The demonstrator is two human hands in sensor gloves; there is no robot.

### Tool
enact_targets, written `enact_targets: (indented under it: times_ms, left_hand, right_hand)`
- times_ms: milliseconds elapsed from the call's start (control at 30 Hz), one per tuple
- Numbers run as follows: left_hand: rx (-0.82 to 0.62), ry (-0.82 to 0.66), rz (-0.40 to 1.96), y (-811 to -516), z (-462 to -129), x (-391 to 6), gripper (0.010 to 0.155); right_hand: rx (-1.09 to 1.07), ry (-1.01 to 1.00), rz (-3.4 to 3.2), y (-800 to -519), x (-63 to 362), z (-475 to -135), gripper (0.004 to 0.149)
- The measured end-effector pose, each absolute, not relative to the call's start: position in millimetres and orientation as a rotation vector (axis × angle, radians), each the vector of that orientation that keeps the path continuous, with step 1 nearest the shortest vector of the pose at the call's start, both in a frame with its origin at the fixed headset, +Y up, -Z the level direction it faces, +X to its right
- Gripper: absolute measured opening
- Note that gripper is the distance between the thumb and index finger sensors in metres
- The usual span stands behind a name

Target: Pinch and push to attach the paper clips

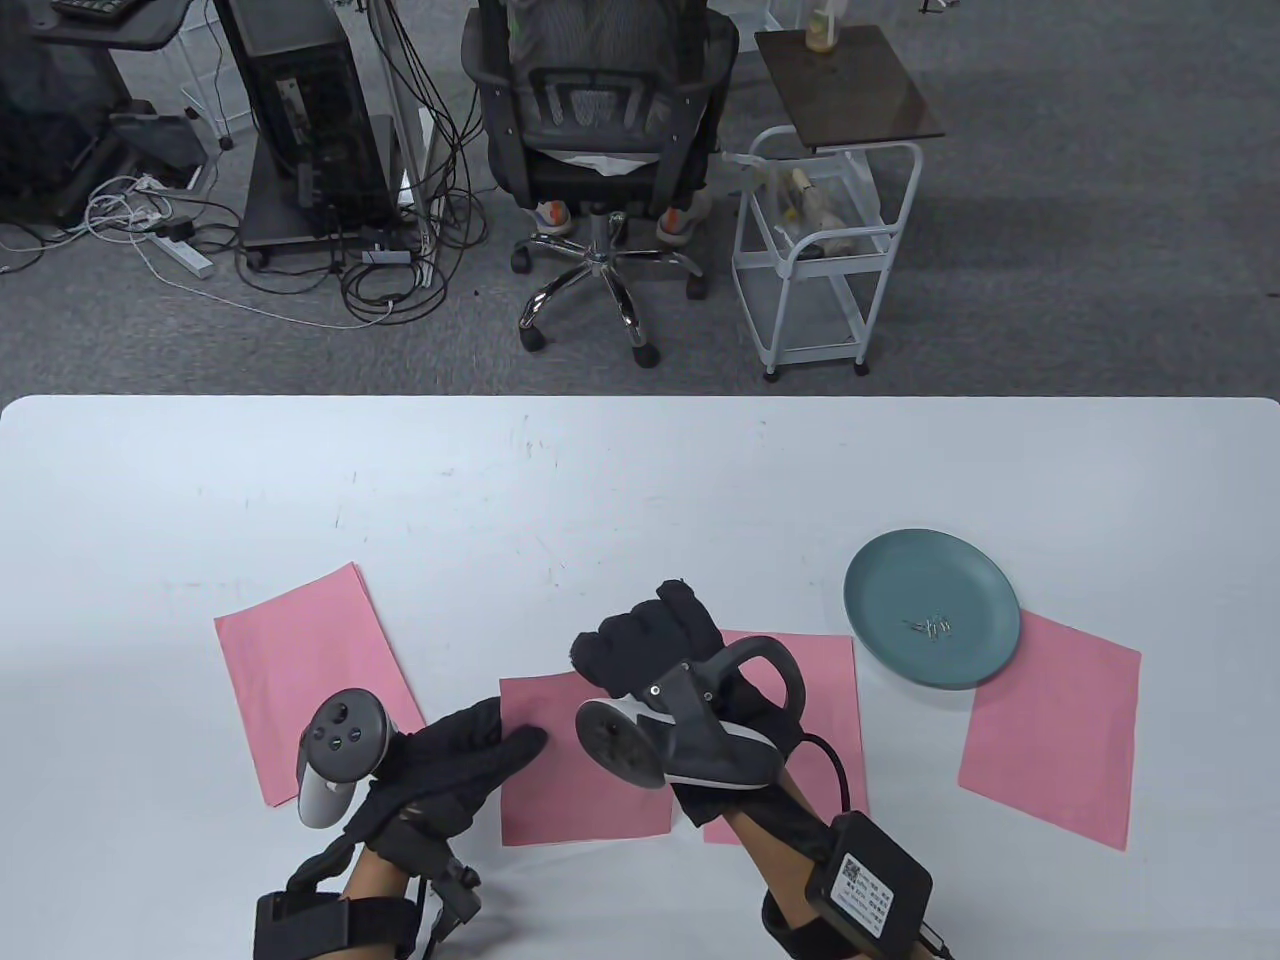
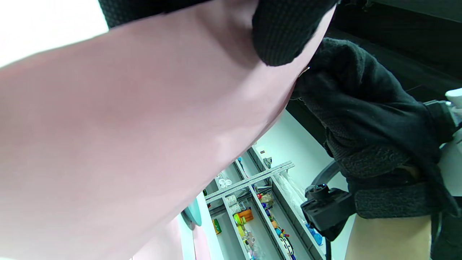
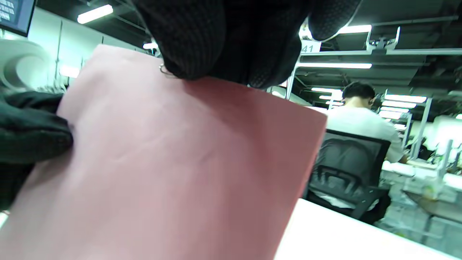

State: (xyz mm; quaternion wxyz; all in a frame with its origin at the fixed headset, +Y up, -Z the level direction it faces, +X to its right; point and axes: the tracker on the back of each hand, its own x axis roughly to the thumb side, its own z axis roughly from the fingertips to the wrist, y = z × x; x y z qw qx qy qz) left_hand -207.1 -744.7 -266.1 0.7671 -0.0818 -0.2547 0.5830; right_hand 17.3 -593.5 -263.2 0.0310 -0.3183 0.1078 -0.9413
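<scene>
Pinching a clip [image 3: 164, 69] on the sheet [image 1: 585, 765] edge, right hand [image 1: 655, 640] must push toward 6 o'clock while left hand [image 1: 450, 770] grips the sheet.

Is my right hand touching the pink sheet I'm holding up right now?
Touching. The right wrist view shows the right hand with its fingertips pressed onto the top edge of the pink sheet, a paper clip peeking out beneath them.

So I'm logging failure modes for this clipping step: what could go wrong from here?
The paper clip sits right at the top edge of the pink sheet, barely showing under the right hand fingers; it may slip off or go on crooked. The left hand holds only the sheet's left edge, so pushing could buckle or crease the lifted paper.
</scene>
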Motion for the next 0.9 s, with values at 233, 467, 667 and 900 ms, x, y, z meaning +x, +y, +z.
enact_targets:
  times_ms: [233,467,667,900]
  left_hand:
    - [-0.178,-0.550,1.264,-743.8,-266.4,-206.9,0.042]
    - [-0.182,-0.556,1.258,-743.6,-266.6,-206.1,0.042]
    - [-0.183,-0.560,1.264,-743.4,-266.3,-205.5,0.041]
    - [-0.189,-0.562,1.262,-743.4,-266.3,-203.9,0.041]
  right_hand:
    - [-1.060,0.199,-3.029,-594.1,26.7,-271.9,0.039]
    - [-1.059,0.181,-3.031,-595.7,26.2,-272.7,0.042]
    - [-1.222,0.196,-3.100,-596.6,26.2,-273.8,0.043]
    - [-1.255,0.126,-3.079,-596.5,29.5,-275.2,0.054]
